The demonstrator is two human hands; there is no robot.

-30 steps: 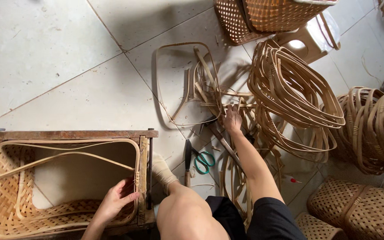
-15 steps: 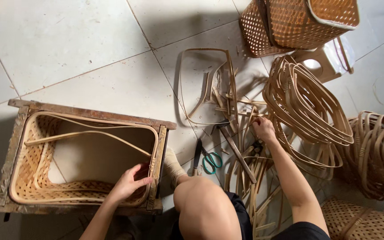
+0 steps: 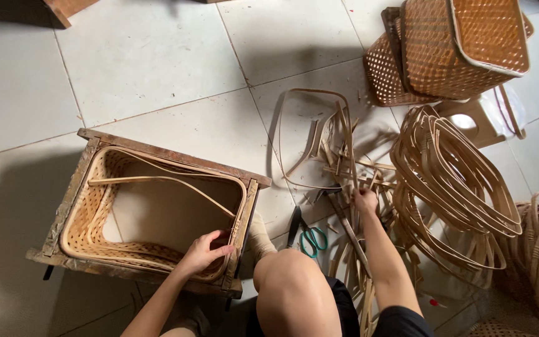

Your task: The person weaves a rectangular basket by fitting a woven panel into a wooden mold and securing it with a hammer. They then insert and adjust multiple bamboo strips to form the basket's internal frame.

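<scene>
Right hand (image 3: 364,201) shifted into bamboo strips (image 3: 350,181); grip hidden, left hand (image 3: 204,249) on basket (image 3: 88,218).

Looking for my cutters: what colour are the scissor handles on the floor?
Green handles on the scissors, with dark blades, clearest in the head view.

Woven basket (image 3: 95,231): pale tan lattice. Wooden frame (image 3: 244,215): dark brown. Scissors (image 3: 310,240): green handles. Floor (image 3: 157,62): off-white tiles.

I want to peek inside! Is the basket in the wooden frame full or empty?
Empty. The woven basket in the wooden frame shows only its bare bottom and one loose strip across it. The left hand rests on its rim.
</scene>
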